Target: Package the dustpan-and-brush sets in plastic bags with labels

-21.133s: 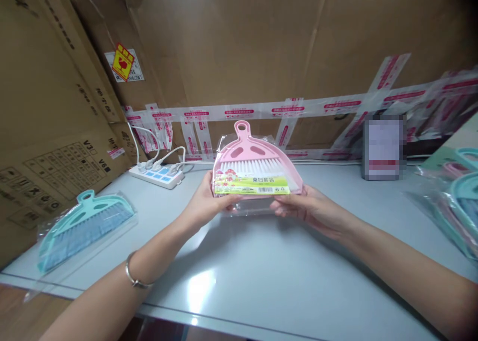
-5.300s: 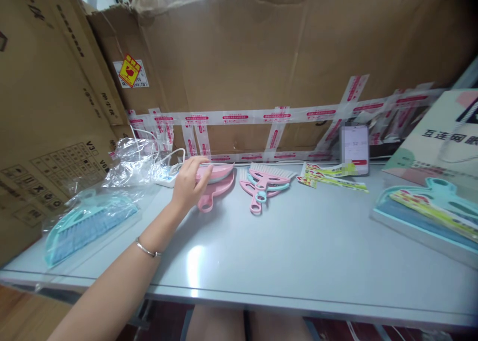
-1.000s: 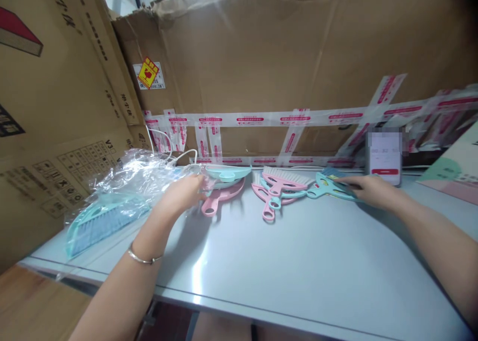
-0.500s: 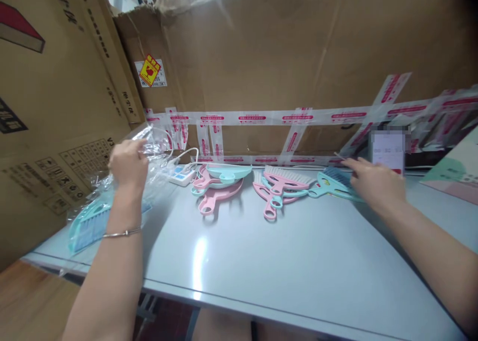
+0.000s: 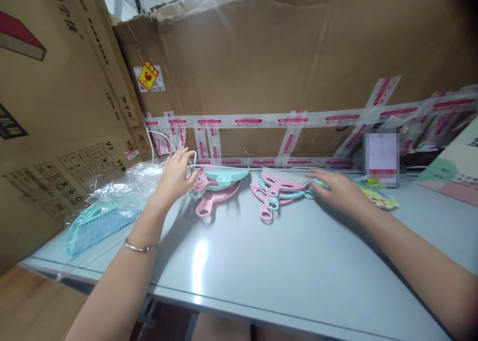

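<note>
My left hand (image 5: pixel 177 176) is open, fingers apart, beside the left edge of a stack of small pink and teal dustpans (image 5: pixel 220 196). Whether its fingertips touch them I cannot tell. My right hand (image 5: pixel 339 189) is open too, its fingers stretched leftward over a teal brush that it mostly hides; only the end of that handle (image 5: pixel 309 194) shows. Left of those fingers lie pink and teal hand brushes (image 5: pixel 282 184) with pale bristles, overlapping one another. Crumpled clear plastic bags (image 5: pixel 138 181) lie behind my left forearm, next to a teal brush with blue bristles (image 5: pixel 100 229).
A large taped cardboard box (image 5: pixel 242 72) walls off the back of the grey table (image 5: pixel 239 261); another carton (image 5: pixel 56 107) stands at left. A phone with a blurred screen (image 5: pixel 381 154), a colourful packet (image 5: pixel 384 199) and a pale green box (image 5: pixel 451 162) are at right. A white cable (image 5: pixel 151 144) rises behind the bags.
My left hand has let go of the clear plastic and moved right to the dustpans. My right hand has shifted left over the teal brush, uncovering the colourful packet.
</note>
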Tool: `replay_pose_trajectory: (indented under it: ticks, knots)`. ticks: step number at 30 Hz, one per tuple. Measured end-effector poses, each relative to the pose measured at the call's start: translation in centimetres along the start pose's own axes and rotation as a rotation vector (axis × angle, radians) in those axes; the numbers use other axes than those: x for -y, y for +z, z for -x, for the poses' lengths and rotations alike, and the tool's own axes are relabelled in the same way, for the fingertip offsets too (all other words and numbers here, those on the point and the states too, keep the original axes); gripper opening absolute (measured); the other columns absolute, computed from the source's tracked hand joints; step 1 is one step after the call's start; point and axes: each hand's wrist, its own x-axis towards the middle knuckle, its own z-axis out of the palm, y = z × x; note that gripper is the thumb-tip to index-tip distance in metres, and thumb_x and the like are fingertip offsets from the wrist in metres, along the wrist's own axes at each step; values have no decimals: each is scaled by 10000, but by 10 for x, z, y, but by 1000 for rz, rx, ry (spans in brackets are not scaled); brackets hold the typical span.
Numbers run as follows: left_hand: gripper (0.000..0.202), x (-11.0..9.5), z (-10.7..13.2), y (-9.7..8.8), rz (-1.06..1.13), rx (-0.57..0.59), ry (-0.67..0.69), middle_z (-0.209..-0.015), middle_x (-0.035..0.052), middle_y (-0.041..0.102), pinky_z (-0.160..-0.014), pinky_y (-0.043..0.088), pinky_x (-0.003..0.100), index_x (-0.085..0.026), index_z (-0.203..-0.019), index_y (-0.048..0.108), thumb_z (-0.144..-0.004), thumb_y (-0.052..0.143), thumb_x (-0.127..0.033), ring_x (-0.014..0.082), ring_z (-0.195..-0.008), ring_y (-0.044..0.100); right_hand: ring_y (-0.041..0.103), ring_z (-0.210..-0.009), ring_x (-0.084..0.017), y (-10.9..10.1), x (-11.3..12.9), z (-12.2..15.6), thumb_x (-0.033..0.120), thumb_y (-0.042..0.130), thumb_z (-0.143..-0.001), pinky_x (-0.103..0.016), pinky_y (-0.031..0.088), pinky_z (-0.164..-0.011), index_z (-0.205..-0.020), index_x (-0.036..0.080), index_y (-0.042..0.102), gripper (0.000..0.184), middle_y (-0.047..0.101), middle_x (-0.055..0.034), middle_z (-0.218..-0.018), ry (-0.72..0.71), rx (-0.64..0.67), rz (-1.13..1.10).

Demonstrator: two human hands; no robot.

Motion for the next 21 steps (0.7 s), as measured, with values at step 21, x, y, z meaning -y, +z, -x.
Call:
replay_pose_trajectory:
  ticks: [21]
  knots:
    - [242,-48,12,33,356,19,286,-1078,82,633,-843,487,349,-194,-1106,535,-877,502,-264,201,-997,598,599,-1027,-256,-7,-5,14,81,436,-734,-334,476,-764,-1187,188,569,484,604,-105,-1198,69,306,190]
